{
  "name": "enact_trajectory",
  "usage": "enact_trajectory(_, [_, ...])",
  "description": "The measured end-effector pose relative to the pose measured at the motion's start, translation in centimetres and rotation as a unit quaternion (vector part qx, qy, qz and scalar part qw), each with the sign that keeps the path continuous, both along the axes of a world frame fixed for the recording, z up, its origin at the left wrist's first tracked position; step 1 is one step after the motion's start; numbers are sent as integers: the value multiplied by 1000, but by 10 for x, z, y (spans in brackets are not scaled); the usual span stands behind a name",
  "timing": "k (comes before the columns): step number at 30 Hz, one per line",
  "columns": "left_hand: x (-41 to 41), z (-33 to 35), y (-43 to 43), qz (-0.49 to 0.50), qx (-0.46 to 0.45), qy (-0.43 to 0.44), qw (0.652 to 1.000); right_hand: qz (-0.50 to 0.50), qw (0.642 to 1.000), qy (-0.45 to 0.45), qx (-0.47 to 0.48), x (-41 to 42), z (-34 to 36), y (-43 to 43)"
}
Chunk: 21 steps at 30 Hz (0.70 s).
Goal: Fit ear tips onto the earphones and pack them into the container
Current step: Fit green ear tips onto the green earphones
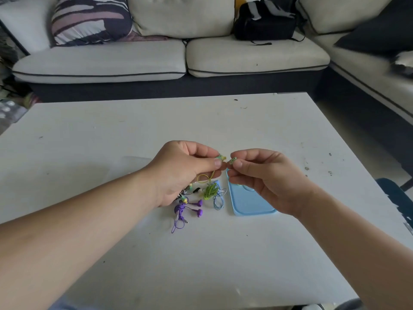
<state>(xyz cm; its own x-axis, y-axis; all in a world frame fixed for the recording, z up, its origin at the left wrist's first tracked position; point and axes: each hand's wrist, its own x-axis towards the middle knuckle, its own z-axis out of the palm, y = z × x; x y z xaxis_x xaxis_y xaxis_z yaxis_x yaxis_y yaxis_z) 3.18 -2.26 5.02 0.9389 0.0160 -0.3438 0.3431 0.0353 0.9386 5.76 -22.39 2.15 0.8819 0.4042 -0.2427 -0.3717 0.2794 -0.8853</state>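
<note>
While the person's two hands meet above the white table (89, 135), the left hand (183, 173) pinches a green earbud (220, 158) between thumb and forefinger. The earbud's pale nozzle pokes out past the fingertips toward the right. The right hand (263, 180) pinches a small green ear tip (232, 161) at its thumb and forefinger, with the other fingers curled underneath. Earbud and ear tip sit just beside each other with a narrow gap between them, so the tip is not yet on the nozzle.

From the left hand's grip a yellow-green cable (205, 177) loops down to a green cable bundle (210, 190), which lies on the table directly below the pinch. Just right of the bundle lies a coiled blue cable (218, 201). Beside that is the light blue container (250, 204), flat on the table and partly covered by the right hand. A pair of purple earphones (197, 208) lies near the heel of the left hand, its cord trailing toward the person. More small earphone parts beside them are partly hidden by that hand.

Beyond the table stands a cream sofa (143, 61) with a patterned cushion (89, 19) and a black bag (266, 23) on it.
</note>
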Motion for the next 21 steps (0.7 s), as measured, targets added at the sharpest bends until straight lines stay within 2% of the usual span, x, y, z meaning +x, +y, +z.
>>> enact_trajectory(6, [-2,-1,2,-49,18,-27,998,5,1000,-14,-10,1,-1,-1])
enact_trajectory(14, [-1,-4,0,-52,46,-45,997,18,999,-31,-34,3,-4,0])
enact_trajectory(21, [-1,-3,-1,-62,56,-48,995,22,1000,-20,7,4,-4,0])
